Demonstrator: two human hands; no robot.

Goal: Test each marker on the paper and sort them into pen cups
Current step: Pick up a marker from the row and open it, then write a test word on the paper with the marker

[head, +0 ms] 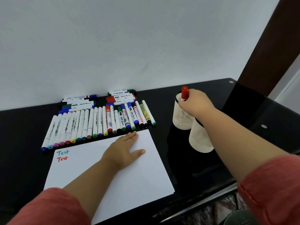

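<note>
Left hand (125, 149) flat, fingers straight, on white paper sheet (113, 172) | right hand (195, 103) gripping red-capped white marker (184, 93), upright, cap up, over far white mesh pen cup (181, 117)

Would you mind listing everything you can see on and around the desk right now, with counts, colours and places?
red marker: one, red cap up, held over the far pen cup
far pen cup: one, white mesh, right side of the table
near pen cup: one, white mesh, just in front of the far one
paper: one white sheet, front centre, "Test" written in green and in red at its top left
row of markers: many, white barrels with mixed cap colours, behind the paper
stacked markers: several, by the wall
table: one, black
wall: white
left hand: flat on the paper
right hand: grips the red marker
</note>
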